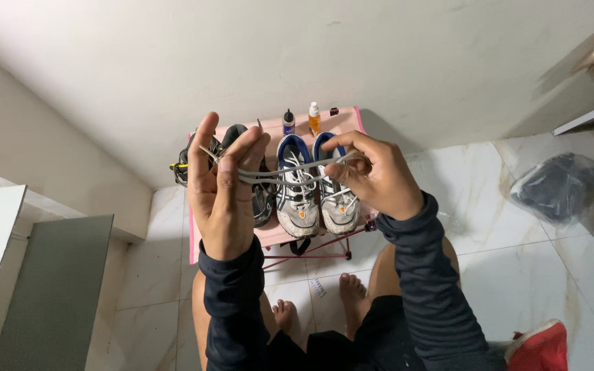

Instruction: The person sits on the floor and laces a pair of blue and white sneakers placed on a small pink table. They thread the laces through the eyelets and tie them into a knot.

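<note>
Much of the dark shoe pair on the left of the small pink folding table is hidden behind the left hand; only a black toe and a bit of sole with a yellow mark show at the far left. The table's red legs are partly covered by the person's knees, and a red object at the near right corner is cut off by the frame edge. A dark bundle in a clear plastic bag lies on the floor to the right, its contents hard to make out.

A grey shoelace is stretched taut between the two hands, above the table. The left hand is held upright with fingers loosely spread, the lace doubled and pinched between thumb and fingers, one end trailing over the index finger. The right hand closes in a narrow pinch on the other end, fingertips curled over it. The lace runs straight across in two thin, flat, woven-looking strands, passing in front of the white shoe pair.

Those shoes are white mesh with blue collars, grey laces and small orange patches at the toes, somewhat dirty. At the far edge of the table stand a small dark bottle and a small bottle of orange liquid with a white cap. The floor is glossy pale marble tile; the sleeves are dark, ribbed-looking fabric.
</note>
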